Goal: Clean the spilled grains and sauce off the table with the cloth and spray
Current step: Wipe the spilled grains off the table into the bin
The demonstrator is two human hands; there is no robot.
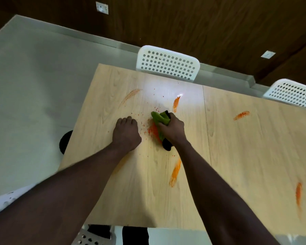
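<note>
Two white chairs with perforated backs stand at the far side, one [168,65] near the middle and one [291,93] at the right edge. Behind them rises a dark wood-panelled wall [201,23] carrying a white socket plate [102,7]. A grey skirting strip [95,38] borders the pale grey floor [25,76].

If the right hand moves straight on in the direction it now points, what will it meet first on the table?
Probably the scattered grains just beyond the green cloth that the right hand grips; further along lies the faint sauce smear. Nothing solid appears in that line.
</note>
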